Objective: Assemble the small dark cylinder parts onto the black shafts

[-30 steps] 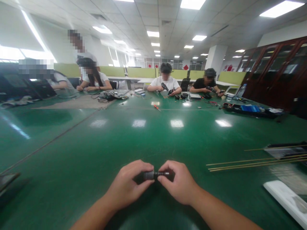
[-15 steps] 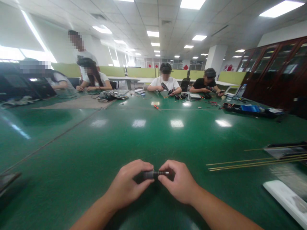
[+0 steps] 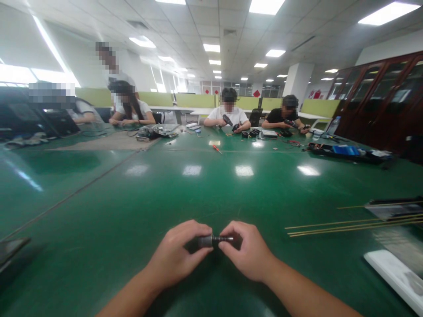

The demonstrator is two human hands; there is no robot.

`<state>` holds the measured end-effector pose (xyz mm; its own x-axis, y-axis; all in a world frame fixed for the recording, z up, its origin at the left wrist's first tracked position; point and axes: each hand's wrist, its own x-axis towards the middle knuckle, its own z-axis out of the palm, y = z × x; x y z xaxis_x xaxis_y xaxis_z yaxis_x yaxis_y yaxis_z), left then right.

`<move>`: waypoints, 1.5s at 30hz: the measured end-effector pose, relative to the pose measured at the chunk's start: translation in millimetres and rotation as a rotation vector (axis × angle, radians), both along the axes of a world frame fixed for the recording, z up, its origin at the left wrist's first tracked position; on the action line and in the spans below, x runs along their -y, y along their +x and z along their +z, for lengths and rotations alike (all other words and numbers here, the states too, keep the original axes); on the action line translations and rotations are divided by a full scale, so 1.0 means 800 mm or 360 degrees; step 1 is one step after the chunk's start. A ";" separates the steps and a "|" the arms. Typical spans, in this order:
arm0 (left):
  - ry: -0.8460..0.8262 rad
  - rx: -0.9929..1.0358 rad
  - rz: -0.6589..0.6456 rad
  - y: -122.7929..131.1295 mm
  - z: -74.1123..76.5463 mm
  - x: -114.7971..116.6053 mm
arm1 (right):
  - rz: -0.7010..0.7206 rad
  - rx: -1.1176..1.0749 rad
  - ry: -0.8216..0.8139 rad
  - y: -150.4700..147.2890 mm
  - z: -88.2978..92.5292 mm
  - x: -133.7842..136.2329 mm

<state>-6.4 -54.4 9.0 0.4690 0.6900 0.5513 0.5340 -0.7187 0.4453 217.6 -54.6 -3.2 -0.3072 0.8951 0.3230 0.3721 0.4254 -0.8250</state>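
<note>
Between my hands, low in the middle of the head view, is a small dark cylindrical part (image 3: 205,241) with a thinner, ridged shaft (image 3: 226,239) that points right and ends in a shiny tip. My left hand (image 3: 180,251) grips the thick body, thumb below and forefinger above. The shaft is pinched near its ridges by the thumb and forefinger of my right hand (image 3: 246,251). The part lies level, just over the green tabletop (image 3: 211,193). My fingers cover some of it, and its exact kind cannot be made out.
Thin brass-coloured rods (image 3: 330,230) lie to the right, near a white power strip (image 3: 393,279). Farther off are a red screwdriver (image 3: 217,149) and a black tray of parts (image 3: 343,150). A dark flat object (image 3: 13,251) sits at left. Several people work across the table.
Both hands keep the same hold on the part. The whole view has shifted very slightly; nothing else near my hands visibly differs.
</note>
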 end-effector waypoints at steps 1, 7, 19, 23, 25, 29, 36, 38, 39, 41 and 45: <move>-0.0003 -0.0002 0.0005 0.000 0.000 0.000 | 0.0000 0.0001 0.0003 0.000 0.000 0.000; -0.0002 0.0004 -0.0001 0.002 0.004 0.000 | 0.0001 0.0021 -0.0006 0.000 0.002 -0.001; 0.0005 -0.0012 0.0003 -0.002 0.003 -0.001 | -0.0024 -0.0016 -0.0044 -0.001 0.000 0.000; 0.0013 -0.0012 0.0013 -0.001 0.004 -0.001 | -0.0028 -0.0004 -0.0036 0.000 0.002 -0.001; 0.0010 -0.0011 0.0015 -0.001 0.004 -0.001 | -0.0026 -0.0006 -0.0051 0.000 0.002 -0.001; 0.0011 -0.0009 0.0018 -0.001 0.004 -0.002 | -0.0020 -0.0020 -0.0064 0.000 0.001 -0.002; 0.0008 -0.0010 0.0039 -0.001 0.006 -0.001 | -0.0027 -0.0003 -0.0062 0.001 0.001 -0.003; 0.0001 -0.0007 0.0039 -0.001 0.006 -0.001 | -0.0027 -0.0006 -0.0057 0.001 0.001 -0.003; 0.0000 -0.0006 0.0039 -0.001 0.006 0.000 | -0.0025 -0.0012 -0.0054 0.001 0.001 -0.003; 0.0003 -0.0005 0.0042 -0.001 0.006 0.000 | -0.0022 -0.0026 -0.0052 0.001 0.000 -0.003; 0.0002 -0.0014 0.0049 -0.002 0.006 -0.001 | -0.0031 -0.0018 -0.0054 0.000 -0.002 -0.003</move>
<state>-7.6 -53.6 14.1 0.4526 0.7034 0.5481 0.5596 -0.7026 0.4395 217.8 -52.3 -4.5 -0.2860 0.9115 0.2954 0.3706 0.3895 -0.8432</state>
